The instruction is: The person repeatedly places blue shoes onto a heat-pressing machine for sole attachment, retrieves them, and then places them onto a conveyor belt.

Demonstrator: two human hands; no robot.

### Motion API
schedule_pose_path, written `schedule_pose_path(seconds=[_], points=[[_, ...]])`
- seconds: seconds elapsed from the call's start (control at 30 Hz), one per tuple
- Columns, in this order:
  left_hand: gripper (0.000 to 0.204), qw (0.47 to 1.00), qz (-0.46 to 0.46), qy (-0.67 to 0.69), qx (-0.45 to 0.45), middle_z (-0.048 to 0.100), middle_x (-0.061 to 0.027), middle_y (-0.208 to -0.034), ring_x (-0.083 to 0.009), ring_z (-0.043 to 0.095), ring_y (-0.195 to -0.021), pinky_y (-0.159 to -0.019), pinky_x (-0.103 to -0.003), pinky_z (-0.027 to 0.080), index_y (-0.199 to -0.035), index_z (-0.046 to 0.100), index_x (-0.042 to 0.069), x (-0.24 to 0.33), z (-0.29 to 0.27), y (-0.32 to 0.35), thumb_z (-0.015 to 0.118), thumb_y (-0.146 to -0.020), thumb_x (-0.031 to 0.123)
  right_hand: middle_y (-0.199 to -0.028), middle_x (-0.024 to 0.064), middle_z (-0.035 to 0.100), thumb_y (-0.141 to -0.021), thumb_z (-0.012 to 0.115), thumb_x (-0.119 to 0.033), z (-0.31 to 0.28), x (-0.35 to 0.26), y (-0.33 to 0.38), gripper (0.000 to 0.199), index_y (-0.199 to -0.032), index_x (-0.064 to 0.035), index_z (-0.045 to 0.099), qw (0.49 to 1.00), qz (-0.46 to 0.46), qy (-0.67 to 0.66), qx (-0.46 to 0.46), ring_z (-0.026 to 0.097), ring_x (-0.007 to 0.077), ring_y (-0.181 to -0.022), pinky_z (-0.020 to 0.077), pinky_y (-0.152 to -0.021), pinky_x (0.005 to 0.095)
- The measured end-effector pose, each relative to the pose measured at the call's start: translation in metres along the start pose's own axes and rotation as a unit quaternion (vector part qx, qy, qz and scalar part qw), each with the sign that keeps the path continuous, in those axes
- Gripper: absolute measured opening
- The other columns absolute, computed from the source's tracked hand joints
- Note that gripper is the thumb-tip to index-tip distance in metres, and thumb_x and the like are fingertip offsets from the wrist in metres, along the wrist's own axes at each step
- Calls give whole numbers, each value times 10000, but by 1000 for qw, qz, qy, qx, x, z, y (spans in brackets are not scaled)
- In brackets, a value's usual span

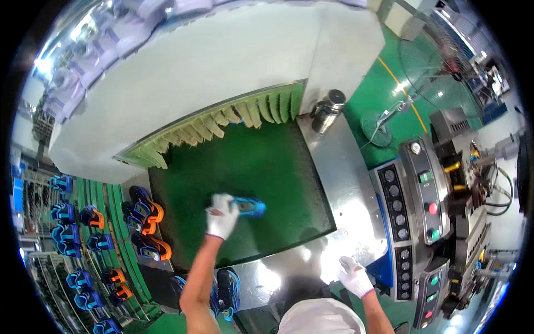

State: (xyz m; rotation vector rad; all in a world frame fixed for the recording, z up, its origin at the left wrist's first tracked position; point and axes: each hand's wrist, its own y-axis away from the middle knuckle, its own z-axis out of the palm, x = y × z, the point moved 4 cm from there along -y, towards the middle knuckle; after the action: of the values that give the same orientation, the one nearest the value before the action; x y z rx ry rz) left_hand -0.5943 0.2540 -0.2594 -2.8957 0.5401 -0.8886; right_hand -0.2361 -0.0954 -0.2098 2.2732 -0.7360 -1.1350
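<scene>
My left hand (pixel 222 217), in a white knit glove, closes on one end of a blue shoe (pixel 250 207) lying over the green conveyor belt (pixel 272 167). The glove hides that end of the shoe. My right hand (pixel 354 277), gloved too, is over the near right part of the shiny metal table edge (pixel 356 195). Its fingers are loosely bent and slightly apart, and nothing shows in them. Just below the belt's near edge, beside my left forearm, are dark shoes with blue trim (pixel 227 292).
Fabric strips (pixel 222 122) hang across the machine opening at the belt's far end. A steel flask (pixel 328 111) stands at the back right. Black-and-orange shoes (pixel 147 214) line the left side, near racks of more shoes (pixel 67 239). Control panels (pixel 425 189) and a fan (pixel 439 61) are right.
</scene>
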Motion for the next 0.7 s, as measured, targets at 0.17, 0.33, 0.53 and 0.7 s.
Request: schedule_pose_path(seconds=[0.17,0.33,0.53,0.7], points=[[181,919,244,169,-258,654,-183,-1056,-386,656,-994,-893,-454,541,-1042,670,50,250,78,81,701,-892,146,-1052,261,696,-838,708,-332,-26,-81,12,572,-1280,15,601,950,-177,226,125,680,441,-985,551,-887,459],[211,806,385,279,-352,681,-163,-1060,-337,686,-973,-873,-426,550,-1072,680,44,468,61,101,742,-877,94,-829,214,660,-799,682,-165,-135,-5,107,362,-1119,-29,582,978,-49,51,199,670,426,-800,530,-730,498],[505,661,603,329,-303,618,-205,-1238,-338,660,-1064,-924,-416,545,-1325,576,-2,725,10,172,772,-879,131,-1052,99,725,-775,888,-417,-155,169,274,701,-1235,55,648,806,-24,-424,412,657,164,-919,553,-845,338],[505,658,462,464,-372,604,-181,-1335,-263,654,-1164,-1010,-368,536,-1425,513,9,824,94,230,652,-940,-8,-1234,166,708,-846,748,-101,-107,233,378,618,-1406,57,543,388,-202,-782,445,722,242,-1060,602,-916,392]])
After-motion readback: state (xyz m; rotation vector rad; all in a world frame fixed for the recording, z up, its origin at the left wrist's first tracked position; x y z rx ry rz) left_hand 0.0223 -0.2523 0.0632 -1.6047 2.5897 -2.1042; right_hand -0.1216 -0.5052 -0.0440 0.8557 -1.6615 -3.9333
